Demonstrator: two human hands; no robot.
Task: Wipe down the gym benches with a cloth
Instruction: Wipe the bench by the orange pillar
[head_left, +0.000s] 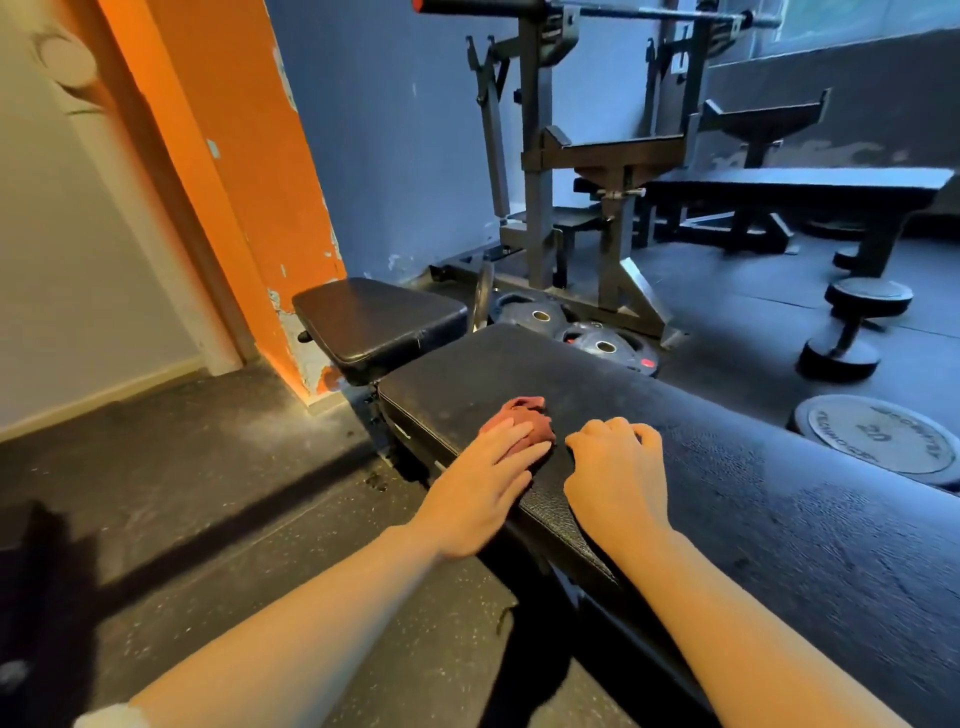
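left hand (485, 475): flat fingers pressing a crumpled red cloth (522, 418) at centre frame, on the near pad's dusty end | right hand (618, 467): loosely curled, holding nothing, resting on the surface (753, 499) just beside it | advice: keep the palm flat, sweep long overlapping strokes rightward, brace with the free hand
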